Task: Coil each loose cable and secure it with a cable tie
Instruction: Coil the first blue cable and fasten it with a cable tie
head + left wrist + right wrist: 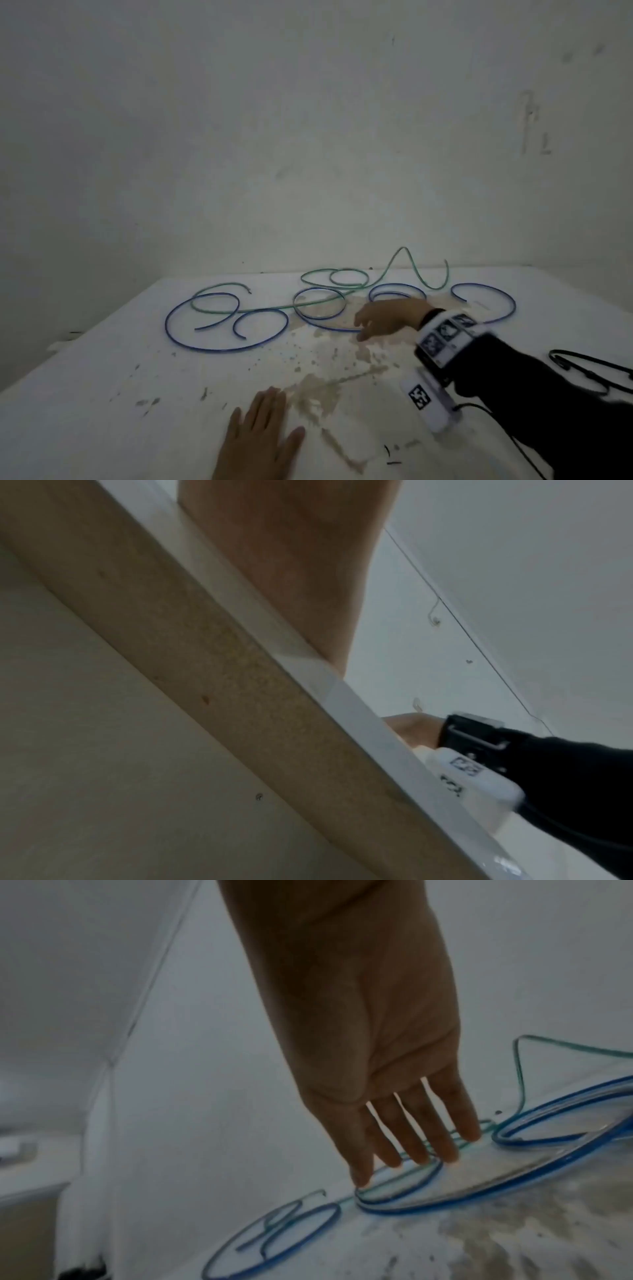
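A long blue cable (219,348) lies in several loose loops across the far half of the white table (137,359). A thinner green cable (404,248) winds through it and arches up near the wall. My right hand (359,329) reaches over the middle blue loops. In the right wrist view its fingers (418,1150) are straight and slightly spread, with their tips at the blue cable (394,1209) and the green cable (518,1066), gripping nothing. My left hand (263,428) lies flat on the near table. The left wrist view shows only its palm (291,574) above the table edge.
Black cable ties (563,364) lie on the table at the right, beside my right forearm. Brownish stains (325,387) mark the table's middle. A plain wall stands right behind the cables. The table's left edge runs diagonally at the left.
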